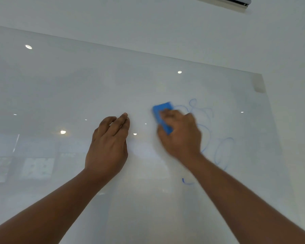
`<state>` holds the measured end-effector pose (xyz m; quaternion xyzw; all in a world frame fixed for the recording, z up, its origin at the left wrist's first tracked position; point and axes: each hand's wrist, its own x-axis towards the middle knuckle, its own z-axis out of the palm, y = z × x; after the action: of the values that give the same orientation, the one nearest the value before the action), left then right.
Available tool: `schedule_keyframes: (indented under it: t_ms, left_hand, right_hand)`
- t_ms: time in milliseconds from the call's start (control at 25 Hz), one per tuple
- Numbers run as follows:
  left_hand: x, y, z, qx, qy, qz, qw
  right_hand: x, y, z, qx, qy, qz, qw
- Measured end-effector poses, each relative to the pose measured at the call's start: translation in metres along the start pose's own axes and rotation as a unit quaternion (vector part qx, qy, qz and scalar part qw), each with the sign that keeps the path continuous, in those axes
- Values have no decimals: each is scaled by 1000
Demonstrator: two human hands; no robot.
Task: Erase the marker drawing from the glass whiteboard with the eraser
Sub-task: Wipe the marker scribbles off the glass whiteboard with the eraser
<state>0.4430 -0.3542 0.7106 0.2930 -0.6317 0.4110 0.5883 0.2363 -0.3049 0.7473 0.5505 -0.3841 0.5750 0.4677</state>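
- Right hand (pixel 180 132): wrapped over a blue eraser (pixel 162 117), fingers across its top face, thumb side low on its near edge. Hand and eraser are smeared by blur. The forearm runs in from the lower right corner.
- Left hand (pixel 108 147): empty, nothing gripped. Fingers held together and slightly curled, tips against the glass, palm facing the board. It sits just left of the right hand, with a strip of bare glass between the two. The forearm comes from the lower left corner.
- Glass whiteboard (pixel 95 81): fills most of the view, pale and glossy, tilted in frame so its top edge slopes down to the right. The upper right corner shows a small grey mount patch (pixel 259 84). Bright round light reflections (pixel 28 47) dot the surface; dim room reflections lie along the lower left.
- Wall (pixel 165 23): plain white above and to the right of the board, with a metal fixture (pixel 236 1) at the top right edge.
- Marker drawing (pixel 224 152): thin blue loops and curls to the right of the eraser, running from beside the eraser's top end down past the right wrist. Part of it is hidden behind the right hand and forearm. A short separate stroke sits lower, just left of the right forearm.
- Eraser: pressed flat to the glass at the left edge of the drawing, long side tilted, upper end peeking out above the knuckles.
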Motion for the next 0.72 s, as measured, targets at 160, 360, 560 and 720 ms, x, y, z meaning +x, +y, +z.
schedule_keyframes:
  t_ms: [160,360,560,720]
  left_hand:
    - [1,2,0,1,-5,1,1000]
    - [10,9,-1,-32,-5,15,999]
    - [26,33,8,-63,-27,12,998]
    - [35,47,15,-80,-31,-1,996]
  right_hand:
    - [12,2,1,1,41,83,996]
    - [32,38,-13,12,65,166,984]
    - [25,52,-13,17,45,87,995]
    - [31,57,-17,10,60,124,990]
